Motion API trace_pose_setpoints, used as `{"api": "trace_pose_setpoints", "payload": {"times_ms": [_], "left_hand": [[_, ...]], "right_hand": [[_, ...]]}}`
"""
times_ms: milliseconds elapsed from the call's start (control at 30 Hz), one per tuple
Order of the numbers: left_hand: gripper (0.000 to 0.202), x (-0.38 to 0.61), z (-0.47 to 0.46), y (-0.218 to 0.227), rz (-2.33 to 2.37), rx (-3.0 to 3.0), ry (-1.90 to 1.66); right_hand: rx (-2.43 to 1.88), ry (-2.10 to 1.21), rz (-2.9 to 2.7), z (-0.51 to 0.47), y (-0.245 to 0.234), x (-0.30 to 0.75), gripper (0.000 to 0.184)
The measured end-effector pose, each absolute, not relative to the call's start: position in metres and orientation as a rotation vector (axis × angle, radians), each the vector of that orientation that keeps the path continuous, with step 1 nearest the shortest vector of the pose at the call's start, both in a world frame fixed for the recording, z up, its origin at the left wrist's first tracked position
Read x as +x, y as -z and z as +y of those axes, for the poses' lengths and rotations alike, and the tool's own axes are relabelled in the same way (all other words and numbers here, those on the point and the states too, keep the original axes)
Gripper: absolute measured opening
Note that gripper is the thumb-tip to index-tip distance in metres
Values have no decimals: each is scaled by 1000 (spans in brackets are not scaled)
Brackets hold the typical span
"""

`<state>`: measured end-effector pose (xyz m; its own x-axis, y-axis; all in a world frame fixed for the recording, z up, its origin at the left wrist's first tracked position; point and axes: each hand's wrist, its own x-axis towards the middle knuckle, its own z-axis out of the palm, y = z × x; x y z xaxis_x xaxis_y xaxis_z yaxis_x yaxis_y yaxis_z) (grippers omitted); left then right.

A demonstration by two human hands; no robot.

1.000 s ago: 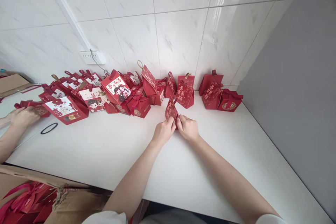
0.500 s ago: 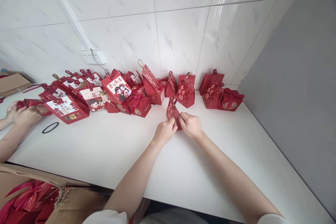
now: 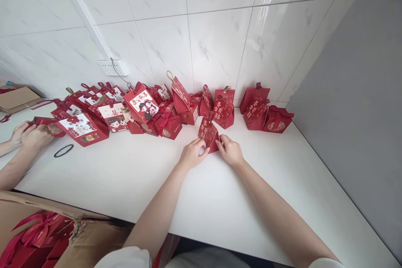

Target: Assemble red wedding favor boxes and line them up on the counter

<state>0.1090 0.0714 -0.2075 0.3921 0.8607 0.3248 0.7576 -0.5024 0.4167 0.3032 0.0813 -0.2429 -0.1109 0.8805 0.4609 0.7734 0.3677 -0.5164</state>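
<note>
A small red gift box with gold lettering and a ribbon loop on top stands on the white table in front of me. My left hand grips its lower left side, the thumb lying along the front bottom edge. On the opposite side, my right hand has its thumb and fingers against the box's right edge. Just behind stands a similar red box with gold characters. To the right sit a peaked red box and a squat red box with a ribbon bow.
Many red gift boxes crowd the left, including one with a cartoon couple. Another person's hands hold a red box there. A black ring lies nearby. A cardboard carton with ribboned boxes stands below the table's front edge.
My hands have moved apart and lower along the box, from its upper edges to its two sides. The box's front panel now shows more fully. My view has shifted slightly.
</note>
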Motion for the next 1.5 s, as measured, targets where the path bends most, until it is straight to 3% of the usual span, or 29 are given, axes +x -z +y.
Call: {"api": "trace_pose_setpoints", "payload": {"times_ms": [67,200,333,533,733,833,1167,1500], "left_hand": [[18,105,78,212,1443,2369,-896],[48,100,89,220,1427,2221,-1285],[60,101,89,220,1383,2058,-1392],[44,106,79,201,1074,1740,-1406],[37,109,66,181,1022,1866,-1476],[27,110,62,177,1049,2078,-1501],[22,112,62,179,1059,2192,-1539],[20,112,61,181,1121,1937,-1551]], "right_hand": [[-1370,-310,-1827,84,248,307,28],[-1274,-488,-1704,90,253,311,30],[-1210,-632,-1627,93,257,312,32],[-1151,-811,-1573,85,250,307,33],[-1057,-174,-1565,68,228,298,33],[-982,-18,-1699,64,223,293,40],[-1002,36,-1740,63,233,284,47],[-936,75,-1779,60,237,282,43]]}}
